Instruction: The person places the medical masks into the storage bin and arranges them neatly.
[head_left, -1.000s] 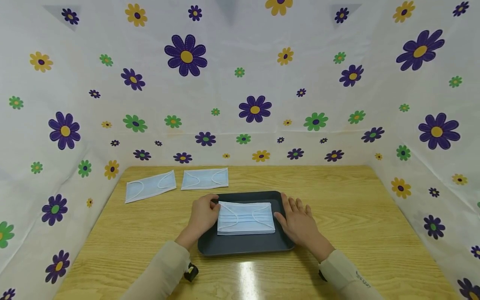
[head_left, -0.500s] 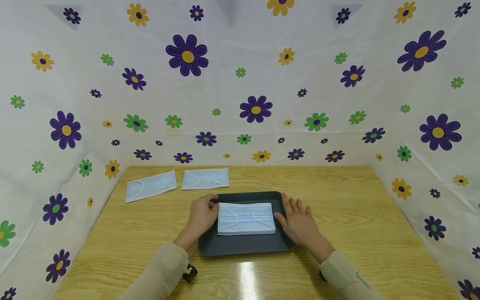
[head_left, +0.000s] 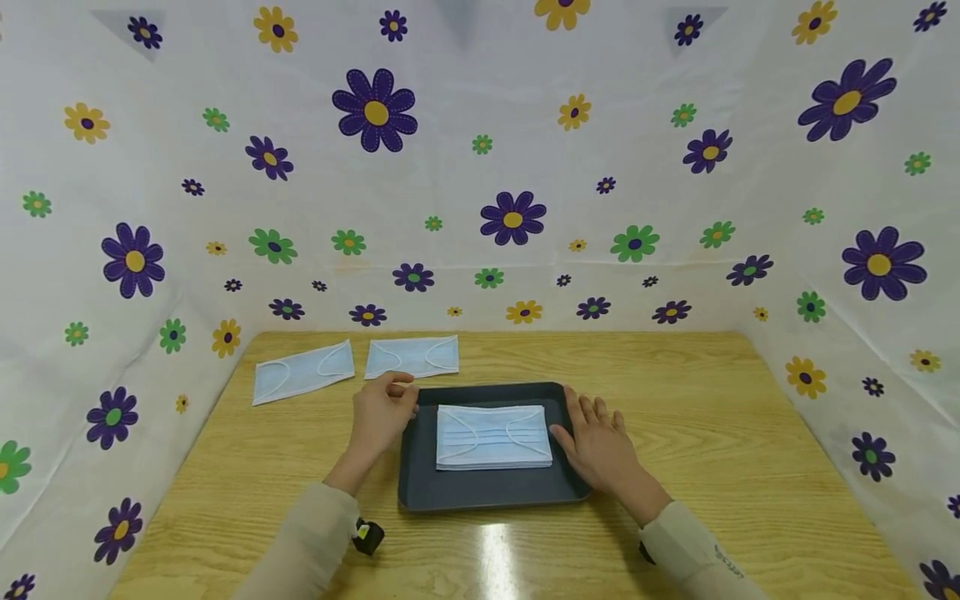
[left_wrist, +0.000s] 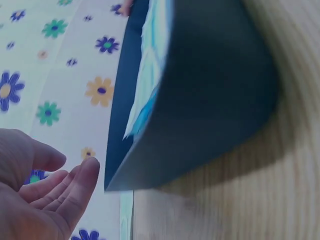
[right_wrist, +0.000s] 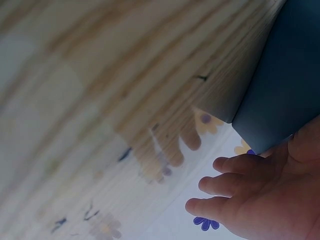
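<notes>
A stack of light-blue face masks (head_left: pixel 493 437) lies in a dark grey tray (head_left: pixel 491 493) on the table, ear loops showing on top. My left hand (head_left: pixel 377 418) is just off the tray's left rim, near its far corner. The left wrist view shows a gap between the fingers (left_wrist: pixel 75 197) and the tray, with nothing between thumb and fingers. At the tray's right side, my right hand (head_left: pixel 604 448) rests against the rim, thumb toward the stack. In the right wrist view, its fingers (right_wrist: pixel 215 185) are extended and spread beside the tray wall (right_wrist: pixel 285 75).
Two single masks lie flat behind and left of the tray: a tilted mask (head_left: pixel 303 372) farther left and a straighter mask (head_left: pixel 412 357) beside it. Flower-printed white cloth (head_left: pixel 450 183) encloses the wooden table (head_left: pixel 675 383) at the back and both sides.
My left hand has come off the tray's left rim and moved left. The right hand, tray, stack and two single masks stay where they were.
</notes>
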